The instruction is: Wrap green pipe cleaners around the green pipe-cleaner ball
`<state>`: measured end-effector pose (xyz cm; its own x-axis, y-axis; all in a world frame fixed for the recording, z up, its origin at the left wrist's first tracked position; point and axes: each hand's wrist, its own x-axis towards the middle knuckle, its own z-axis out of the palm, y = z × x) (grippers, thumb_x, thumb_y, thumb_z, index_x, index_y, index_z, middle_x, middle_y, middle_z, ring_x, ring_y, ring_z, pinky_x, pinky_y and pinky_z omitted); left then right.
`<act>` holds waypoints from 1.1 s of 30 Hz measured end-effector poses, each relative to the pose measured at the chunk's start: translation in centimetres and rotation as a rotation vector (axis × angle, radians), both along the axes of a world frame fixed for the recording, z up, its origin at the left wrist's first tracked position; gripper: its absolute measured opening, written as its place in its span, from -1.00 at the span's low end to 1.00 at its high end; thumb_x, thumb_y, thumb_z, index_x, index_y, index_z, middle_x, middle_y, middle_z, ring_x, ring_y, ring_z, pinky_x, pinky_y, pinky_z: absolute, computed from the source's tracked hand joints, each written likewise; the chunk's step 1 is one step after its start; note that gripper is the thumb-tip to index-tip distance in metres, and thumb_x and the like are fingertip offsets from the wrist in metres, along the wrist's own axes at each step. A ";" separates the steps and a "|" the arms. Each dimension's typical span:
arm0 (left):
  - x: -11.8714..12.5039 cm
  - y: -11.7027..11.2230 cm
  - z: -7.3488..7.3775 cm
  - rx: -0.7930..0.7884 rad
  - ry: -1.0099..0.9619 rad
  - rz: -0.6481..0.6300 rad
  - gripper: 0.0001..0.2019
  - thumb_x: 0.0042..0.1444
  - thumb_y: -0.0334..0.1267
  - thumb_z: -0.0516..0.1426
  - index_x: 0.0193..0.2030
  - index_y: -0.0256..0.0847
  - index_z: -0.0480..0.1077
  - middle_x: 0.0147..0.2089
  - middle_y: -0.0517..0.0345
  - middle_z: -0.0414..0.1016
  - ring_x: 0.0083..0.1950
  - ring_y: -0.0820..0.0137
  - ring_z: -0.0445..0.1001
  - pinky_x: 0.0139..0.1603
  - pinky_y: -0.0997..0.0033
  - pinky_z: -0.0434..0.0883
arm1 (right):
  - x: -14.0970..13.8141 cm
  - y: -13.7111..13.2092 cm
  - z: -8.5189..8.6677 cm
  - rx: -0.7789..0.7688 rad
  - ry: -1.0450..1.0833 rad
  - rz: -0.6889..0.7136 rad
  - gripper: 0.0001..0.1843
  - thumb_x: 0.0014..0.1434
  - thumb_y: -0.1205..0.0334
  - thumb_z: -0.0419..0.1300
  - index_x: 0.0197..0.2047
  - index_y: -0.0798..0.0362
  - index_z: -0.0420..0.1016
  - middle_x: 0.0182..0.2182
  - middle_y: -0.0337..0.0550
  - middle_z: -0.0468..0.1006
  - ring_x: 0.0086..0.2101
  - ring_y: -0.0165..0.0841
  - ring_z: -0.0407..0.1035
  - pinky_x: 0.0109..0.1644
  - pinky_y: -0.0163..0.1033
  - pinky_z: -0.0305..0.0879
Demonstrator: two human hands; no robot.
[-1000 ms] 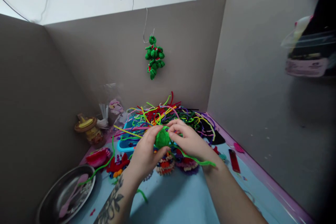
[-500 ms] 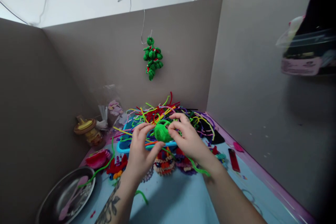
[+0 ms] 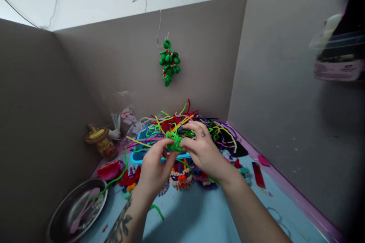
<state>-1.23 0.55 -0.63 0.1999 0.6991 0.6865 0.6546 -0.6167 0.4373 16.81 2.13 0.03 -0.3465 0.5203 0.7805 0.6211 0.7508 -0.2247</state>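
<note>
Between my two hands is a bright green piece of bent pipe cleaner (image 3: 176, 143), shaped into a small open form with loops. My left hand (image 3: 156, 161) pinches its left side between thumb and fingers. On its right side, the thumb and fingers of my right hand (image 3: 203, 149) close on it. My fingers cover part of the piece. Behind the hands stands a blue tray (image 3: 135, 158) heaped with loose pipe cleaners (image 3: 162, 123) in many colours. Small fuzzy figures, one of them orange and cream (image 3: 181, 176), sit below the hands.
A metal bowl (image 3: 58, 212) holding a pink spoon (image 3: 80, 214) lies at left, near a jar (image 3: 104, 144). A green ornament (image 3: 170, 62) hangs on the grey back panel (image 3: 205, 45). A red, dark-ended object (image 3: 258, 175) lies at right. Panels enclose the sides.
The green piece has turned in my hands, from a rounded solid face to an open looped side. My left fingers have closed in on it. The view has shifted slightly.
</note>
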 end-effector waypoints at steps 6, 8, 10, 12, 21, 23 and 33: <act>0.1 -0.1 0.1 -0.118 -0.128 -0.045 -0.81 0.07 -0.34 0.17 -0.17 -0.13 0.29 -0.33 0.26 0.41 -0.46 0.51 0.34 -0.43 0.52 0.27 | -0.2 -0.2 0.1 -0.061 -0.043 0.004 -0.80 0.16 0.45 0.09 -0.36 0.01 0.48 0.05 -0.05 0.25 0.15 -0.13 0.02 0.22 0.11 0.09; 0.1 0.0 0.1 -0.139 -0.133 -0.065 -0.79 0.05 -0.35 0.18 -0.16 -0.13 0.28 -0.29 0.24 0.41 -0.45 0.51 0.34 -0.43 0.52 0.27 | -0.2 -0.2 0.1 -0.081 -0.047 0.014 -0.80 0.15 0.45 0.08 -0.36 0.01 0.47 0.04 -0.04 0.25 0.15 -0.12 0.02 0.22 0.12 0.09; 0.0 0.1 0.0 -0.165 -0.130 -0.096 -0.75 0.04 -0.36 0.19 -0.14 -0.13 0.26 -0.24 0.21 0.42 -0.45 0.52 0.33 -0.42 0.51 0.28 | -0.2 -0.3 0.1 -0.092 -0.040 0.026 -0.80 0.15 0.46 0.07 -0.36 0.01 0.46 0.04 -0.03 0.25 0.16 -0.12 0.02 0.22 0.14 0.08; -0.1 0.1 -0.1 -0.200 -0.125 -0.111 -0.72 0.02 -0.37 0.19 -0.12 -0.13 0.25 -0.22 0.20 0.42 -0.45 0.52 0.32 -0.42 0.51 0.27 | -0.3 -0.2 0.0 -0.100 -0.036 0.033 -0.80 0.15 0.46 0.07 -0.35 0.01 0.45 0.04 -0.02 0.25 0.15 -0.11 0.03 0.22 0.16 0.09; -0.4 0.4 0.0 -0.362 -0.186 -0.135 -0.71 0.01 -0.33 0.19 -0.12 -0.12 0.26 -0.36 0.29 0.40 -0.53 0.53 0.20 -0.52 0.55 0.16 | -0.2 -0.3 0.3 -0.203 0.075 0.119 -0.84 0.17 0.43 0.08 -0.30 0.01 0.43 0.04 -0.03 0.26 0.14 -0.17 0.11 0.20 0.05 0.13; -0.6 0.5 0.1 -0.358 -0.232 -0.118 -0.71 0.00 -0.32 0.21 -0.13 -0.14 0.26 -0.37 0.29 0.36 -0.52 0.54 0.20 -0.52 0.55 0.15 | 0.3 -0.5 0.8 -0.256 0.185 0.136 -0.85 0.18 0.42 0.09 -0.22 0.01 0.41 0.02 -0.02 0.28 0.11 -0.21 0.17 0.16 -0.02 0.18; -1.0 0.7 1.0 -0.362 -0.446 -0.104 -0.68 -0.07 -0.28 0.26 -0.23 -0.17 0.22 -0.45 0.36 0.26 -0.58 0.59 0.12 -0.58 0.58 0.08 | 0.4 -0.5 1.0 -0.448 0.221 0.029 -0.88 0.12 0.38 0.15 -0.30 0.02 0.51 -0.33 -0.17 0.55 -0.28 -0.32 0.43 -0.16 -0.21 0.31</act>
